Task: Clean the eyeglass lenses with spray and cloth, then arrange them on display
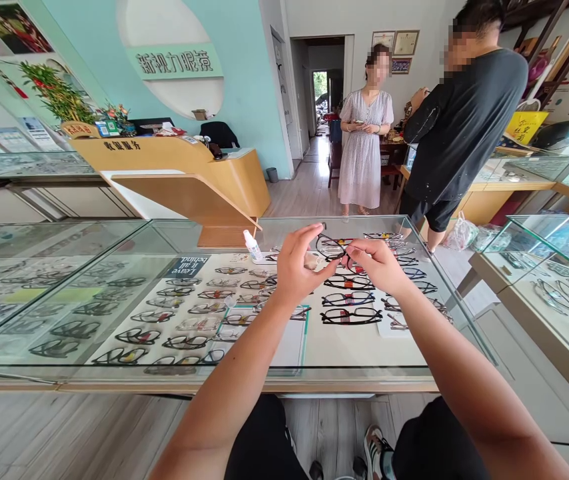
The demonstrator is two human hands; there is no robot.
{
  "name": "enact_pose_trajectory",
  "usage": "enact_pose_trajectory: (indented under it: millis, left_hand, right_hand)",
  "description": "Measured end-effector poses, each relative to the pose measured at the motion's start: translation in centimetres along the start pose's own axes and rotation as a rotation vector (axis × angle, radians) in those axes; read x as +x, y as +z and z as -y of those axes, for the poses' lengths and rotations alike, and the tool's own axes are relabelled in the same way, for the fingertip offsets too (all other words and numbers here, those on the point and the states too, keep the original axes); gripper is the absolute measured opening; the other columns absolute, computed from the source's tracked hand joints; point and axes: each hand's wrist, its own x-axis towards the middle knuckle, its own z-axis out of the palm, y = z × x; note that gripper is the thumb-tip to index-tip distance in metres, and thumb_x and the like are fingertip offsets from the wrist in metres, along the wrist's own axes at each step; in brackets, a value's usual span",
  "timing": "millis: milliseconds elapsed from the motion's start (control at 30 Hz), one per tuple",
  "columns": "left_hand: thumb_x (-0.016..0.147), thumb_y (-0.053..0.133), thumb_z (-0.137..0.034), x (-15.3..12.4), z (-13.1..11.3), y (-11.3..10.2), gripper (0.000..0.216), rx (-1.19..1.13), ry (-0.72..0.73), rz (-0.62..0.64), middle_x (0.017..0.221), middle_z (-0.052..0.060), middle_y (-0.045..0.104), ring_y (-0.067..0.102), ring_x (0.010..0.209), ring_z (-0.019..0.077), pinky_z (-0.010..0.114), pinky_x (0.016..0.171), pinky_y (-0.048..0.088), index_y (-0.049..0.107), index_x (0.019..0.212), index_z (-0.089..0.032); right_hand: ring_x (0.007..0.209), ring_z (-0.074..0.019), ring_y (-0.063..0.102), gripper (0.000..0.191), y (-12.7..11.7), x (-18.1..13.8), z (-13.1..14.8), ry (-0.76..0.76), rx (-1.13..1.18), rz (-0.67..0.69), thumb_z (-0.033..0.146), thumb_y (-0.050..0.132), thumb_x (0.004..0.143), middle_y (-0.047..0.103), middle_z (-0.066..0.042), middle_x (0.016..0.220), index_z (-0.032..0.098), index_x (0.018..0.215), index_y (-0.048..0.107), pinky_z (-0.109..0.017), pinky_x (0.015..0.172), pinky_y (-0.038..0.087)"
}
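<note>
A pair of dark-framed eyeglasses (331,249) is held up above the glass counter, between my two hands. My right hand (377,265) pinches one side of the frame between thumb and fingers. From the other side, my left hand (295,261) has its thumb against the frame's lower part and its index finger near the upper edge; the other fingers are raised. Something pale shows behind the left palm, too covered to name. Left of that hand, a small white bottle (252,247) stands on the counter.
The glass display counter (284,375) holds rows of eyeglasses (351,315) under its top. Another display case (539,280) is at the right. Beyond the counter are two people (366,140), a wooden reception desk (174,157) and a doorway. My legs are close below the counter's front edge.
</note>
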Motion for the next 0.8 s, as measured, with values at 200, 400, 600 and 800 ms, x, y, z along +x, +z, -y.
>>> enact_pose_trajectory:
  millis: [200, 400, 600, 800]
  left_hand:
    - [0.089, 0.085, -0.041, 0.0, 0.3, 0.2, 0.059, 0.079, 0.036, -0.101, 0.139, 0.013, 0.074, 0.073, 0.099, 0.0234, 0.039, 0.084, 0.061, 0.064, 0.141, -0.023]
    - [0.086, 0.088, -0.040, -0.2, 0.4, 0.3, 0.059, 0.040, -0.158, -0.291, 0.126, 0.009, 0.073, 0.062, 0.080, 0.0160, 0.032, 0.070, 0.054, 0.065, 0.138, -0.023]
    - [0.088, 0.086, -0.045, -0.1, 0.1, 0.3, 0.052, -0.022, -0.328, -0.364, 0.123, 0.007, 0.074, 0.065, 0.087, 0.0175, 0.032, 0.075, 0.052, 0.066, 0.131, -0.024]
    - [0.087, 0.086, -0.045, -0.1, -0.5, 0.4, 0.053, -0.023, -0.328, -0.354, 0.123, 0.007, 0.074, 0.064, 0.085, 0.0169, 0.032, 0.075, 0.053, 0.066, 0.132, -0.024]
  right_hand:
    - [0.081, -0.0219, 0.064, 0.044, 0.4, -0.3, 0.2, -0.146, -0.238, -0.164, 0.047, 0.047, 0.113, 0.075, -0.003, 0.082, 0.023, 0.085, 0.071, -0.040, 0.083, 0.046]
    - [0.105, -0.0314, 0.065, 0.038, 0.9, -0.7, 0.1, -0.360, -0.581, -0.521, 0.057, 0.065, 0.102, 0.075, -0.012, 0.117, 0.024, 0.122, 0.065, -0.049, 0.093, 0.051]
    - [0.109, -0.0335, 0.069, 0.058, 1.9, -0.5, -0.8, -0.482, -0.690, -0.615, 0.055, 0.077, 0.097, 0.072, -0.015, 0.124, 0.024, 0.141, 0.056, -0.053, 0.094, 0.058]
    - [0.114, -0.0331, 0.072, 0.057, 2.1, -0.5, -0.6, -0.516, -0.694, -0.655, 0.047, 0.077, 0.101, 0.073, -0.016, 0.130, 0.026, 0.148, 0.054, -0.053, 0.095, 0.063]
